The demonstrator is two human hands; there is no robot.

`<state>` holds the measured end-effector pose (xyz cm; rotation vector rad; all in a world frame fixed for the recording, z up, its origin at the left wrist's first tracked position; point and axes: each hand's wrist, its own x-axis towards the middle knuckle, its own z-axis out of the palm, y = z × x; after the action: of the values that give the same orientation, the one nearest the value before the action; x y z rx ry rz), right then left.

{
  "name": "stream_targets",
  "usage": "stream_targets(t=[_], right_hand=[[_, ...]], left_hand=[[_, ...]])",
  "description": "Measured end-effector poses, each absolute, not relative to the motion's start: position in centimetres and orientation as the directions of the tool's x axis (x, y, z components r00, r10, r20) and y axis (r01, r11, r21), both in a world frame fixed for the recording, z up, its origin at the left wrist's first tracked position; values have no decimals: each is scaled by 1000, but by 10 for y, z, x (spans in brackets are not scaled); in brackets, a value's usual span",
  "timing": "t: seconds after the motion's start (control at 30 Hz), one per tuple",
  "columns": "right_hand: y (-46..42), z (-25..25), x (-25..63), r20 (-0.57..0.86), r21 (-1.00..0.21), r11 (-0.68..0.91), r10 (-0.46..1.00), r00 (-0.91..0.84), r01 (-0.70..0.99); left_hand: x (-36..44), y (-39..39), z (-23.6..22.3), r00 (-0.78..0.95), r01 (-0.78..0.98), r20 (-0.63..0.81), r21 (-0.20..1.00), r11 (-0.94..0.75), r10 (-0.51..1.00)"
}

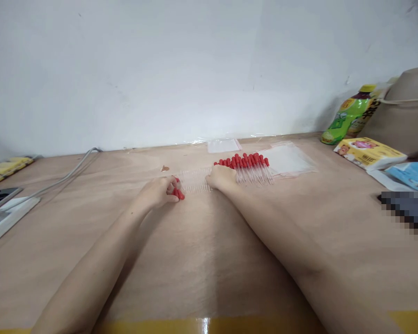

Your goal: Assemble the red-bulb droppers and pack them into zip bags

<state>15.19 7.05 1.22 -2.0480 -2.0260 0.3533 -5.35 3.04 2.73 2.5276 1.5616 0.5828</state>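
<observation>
A row of thin clear dropper tubes (195, 180) lies side by side between my two hands. My left hand (160, 189) is at the row's left end, its fingers curled round a few red rubber bulbs (179, 193). At the right end, my right hand (223, 177) is closed, with fingertips against the last tubes. What it pinches is hidden by the hand. Just beyond and to the right of it lies a bunch of droppers (252, 166) with red bulbs on clear tubes, bulbs pointing to the wall.
Clear plastic bags (288, 158) lie behind the droppers, with a smaller bag (225, 145) by the wall. Rightward are a green drink bottle (348, 116), a yellow tissue pack (369, 152), a beige bag (404, 113) and a blurred dark object (409, 211). A grey cable (71, 174) crosses the left.
</observation>
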Motion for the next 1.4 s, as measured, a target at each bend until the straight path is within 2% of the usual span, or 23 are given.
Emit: stream_targets(t=[0.1,0.17,0.27,0.37,0.47,0.6,0.73,0.83,0.9,1.0,1.07,1.2,1.4], right_hand=[[71,14,149,-27,-337,-14,1000,5,941],[69,17,149,-25,-341,-7,1000,-2,940],[60,20,156,36,-344,27,999,-15,938],[46,19,173,152,-350,96,987,-45,932],[33,10,199,280,-388,231,952,-125,892],[19,-12,233,453,-410,434,860,-234,803],[6,-30,251,611,-249,569,720,-329,784],[-3,-35,253,666,-180,642,637,-388,745],[-7,-36,253,686,-189,682,606,-401,706],[-8,-36,255,691,-197,710,590,-418,677],[-8,-36,256,684,-188,721,583,-438,666],[-7,-36,256,680,-161,748,557,-477,644],[-8,-38,249,649,-221,755,587,-485,618]], left_hand=[[-47,26,37,464,857,68,215,-468,883],[-43,24,39,425,892,65,138,-430,903],[-38,24,35,386,915,140,70,-397,912],[-37,26,29,410,899,113,118,-422,905],[-38,27,27,416,890,60,175,-420,907],[-35,24,32,398,905,35,145,-399,917],[-35,19,43,381,919,27,96,-381,924],[-32,14,49,343,927,84,132,-352,936],[-23,9,47,332,900,149,246,-360,931],[-3,-2,31,386,758,264,456,-467,884],[10,-8,15,430,686,312,497,-532,847],[21,-15,-11,456,672,344,472,-571,821],[24,-7,-22,510,669,479,301,-679,715]])
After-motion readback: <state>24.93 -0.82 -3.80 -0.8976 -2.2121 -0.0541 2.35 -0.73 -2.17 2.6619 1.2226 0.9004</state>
